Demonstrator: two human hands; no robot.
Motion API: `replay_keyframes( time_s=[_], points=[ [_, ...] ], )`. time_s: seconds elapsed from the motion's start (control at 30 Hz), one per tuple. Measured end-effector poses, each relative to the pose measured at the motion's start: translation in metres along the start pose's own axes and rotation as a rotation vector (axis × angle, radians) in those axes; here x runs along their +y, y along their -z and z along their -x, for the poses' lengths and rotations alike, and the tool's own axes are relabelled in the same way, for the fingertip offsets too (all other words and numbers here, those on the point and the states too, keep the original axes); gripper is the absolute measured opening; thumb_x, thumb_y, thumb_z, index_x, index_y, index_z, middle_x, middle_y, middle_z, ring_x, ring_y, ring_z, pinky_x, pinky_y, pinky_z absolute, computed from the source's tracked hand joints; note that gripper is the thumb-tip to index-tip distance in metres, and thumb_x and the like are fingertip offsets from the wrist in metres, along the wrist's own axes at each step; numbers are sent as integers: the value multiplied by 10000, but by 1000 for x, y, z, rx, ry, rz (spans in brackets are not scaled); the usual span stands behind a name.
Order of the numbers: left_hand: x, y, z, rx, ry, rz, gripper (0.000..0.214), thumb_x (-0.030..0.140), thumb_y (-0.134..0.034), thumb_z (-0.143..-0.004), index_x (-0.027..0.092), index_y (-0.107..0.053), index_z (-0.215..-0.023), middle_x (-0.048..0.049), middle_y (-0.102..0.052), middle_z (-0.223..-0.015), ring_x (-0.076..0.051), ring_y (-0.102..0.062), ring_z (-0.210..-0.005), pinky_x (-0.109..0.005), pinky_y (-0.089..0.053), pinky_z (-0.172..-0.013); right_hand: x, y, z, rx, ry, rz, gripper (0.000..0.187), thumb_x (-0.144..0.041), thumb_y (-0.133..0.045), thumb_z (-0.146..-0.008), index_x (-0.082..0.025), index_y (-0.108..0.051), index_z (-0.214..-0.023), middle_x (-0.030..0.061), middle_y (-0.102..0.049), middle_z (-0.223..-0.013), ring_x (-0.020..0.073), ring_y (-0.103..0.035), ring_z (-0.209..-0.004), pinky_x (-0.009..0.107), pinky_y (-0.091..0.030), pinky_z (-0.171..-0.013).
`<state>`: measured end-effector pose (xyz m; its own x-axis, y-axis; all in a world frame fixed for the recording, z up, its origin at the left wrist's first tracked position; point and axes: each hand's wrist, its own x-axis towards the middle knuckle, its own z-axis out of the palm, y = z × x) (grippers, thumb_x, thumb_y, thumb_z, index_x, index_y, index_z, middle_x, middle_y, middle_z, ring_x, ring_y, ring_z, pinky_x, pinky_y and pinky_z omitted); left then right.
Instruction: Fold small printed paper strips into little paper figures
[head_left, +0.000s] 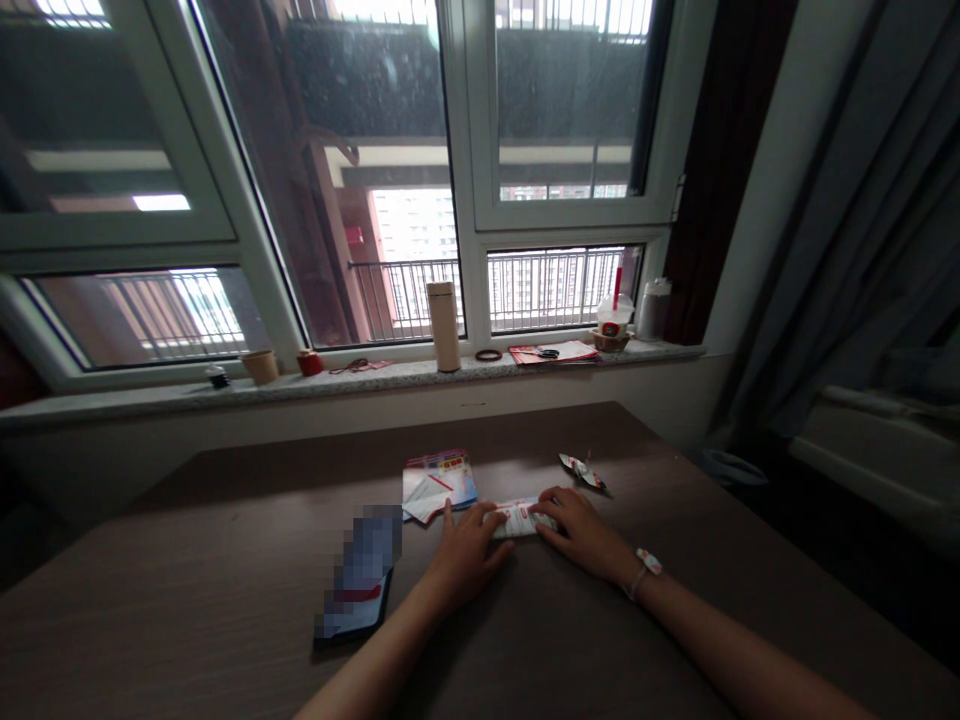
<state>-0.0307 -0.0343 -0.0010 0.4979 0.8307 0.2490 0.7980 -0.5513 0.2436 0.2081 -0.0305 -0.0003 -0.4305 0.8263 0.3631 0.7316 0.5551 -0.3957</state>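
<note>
A folded piece of white printed paper [517, 517] with red marks lies flat on the brown table. At its left end, my left hand [465, 545] rests with fingers spread, some of them on the paper and the index finger near a leaflet. From the right, my right hand [581, 530] lays its fingertips on the other end, thumb apart from the fingers. Printed leaflets [457, 475], with a smaller white folded paper [429, 500] on top, lie beyond my left hand. A narrow folded paper piece [583, 472] sits beyond my right hand.
A phone [360, 580], its screen blurred out, lies left of my left forearm. Along the windowsill [405, 378] stand a beige bottle [443, 328], a paper cup [259, 367], a red spool [309, 362], scissors [549, 353] on papers, and a drink cup [613, 318].
</note>
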Motion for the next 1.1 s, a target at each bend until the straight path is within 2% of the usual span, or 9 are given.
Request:
replay_keyframes(
  time_s=[0.17,0.33,0.7,0.83,0.93,1.1],
  points=[
    [-1,-2,0,-19,13,-22,415,410,-504,-910,290,-481,-1307,-100,-463,-1434,-291,-423,-1327,-694,-62,-1107,3,-3,0,5,16,9,313,-360,-462,-937,-288,-605,-1206,64,-573,-1226,211,-502,-1161,398,-355,-1046],
    [-1,-3,-1,-17,21,-22,407,400,-496,-915,286,-485,-1306,-100,-481,-1422,-276,-422,-1327,-669,-45,-1123,4,-5,-1,-3,12,6,325,-375,-431,-954,-285,-601,-1216,70,-570,-1264,211,-486,-1202,403,-356,-1056],
    [2,1,-1,-33,48,-9,414,405,-511,-905,273,-490,-1296,-106,-454,-1442,-279,-411,-1332,-679,-45,-1114,7,-10,-1,1,6,44,343,-369,-400,-967,-291,-591,-1241,72,-565,-1279,217,-480,-1215,420,-364,-1056],
    [2,1,-2,-33,55,-8,419,417,-505,-906,284,-485,-1303,-97,-464,-1433,-278,-409,-1325,-694,-39,-1104,5,-8,-2,40,18,58,330,-342,-419,-960,-289,-589,-1237,78,-545,-1278,226,-466,-1208,417,-372,-1049],
    [2,2,-1,-21,55,-7,415,426,-507,-902,295,-497,-1296,-88,-490,-1401,-279,-422,-1303,-697,-41,-1103,0,-5,-2,90,34,61,322,-272,-441,-945,-290,-587,-1232,83,-541,-1241,225,-472,-1173,392,-393,-1016],
    [3,3,0,13,42,-19,393,442,-521,-891,313,-537,-1263,-66,-537,-1322,-293,-431,-1263,-703,-77,-1095,-9,-2,-3,87,57,124,280,-191,-463,-915,-296,-666,-1075,63,-589,-1097,226,-499,-1067,389,-402,-939]
  ],
)
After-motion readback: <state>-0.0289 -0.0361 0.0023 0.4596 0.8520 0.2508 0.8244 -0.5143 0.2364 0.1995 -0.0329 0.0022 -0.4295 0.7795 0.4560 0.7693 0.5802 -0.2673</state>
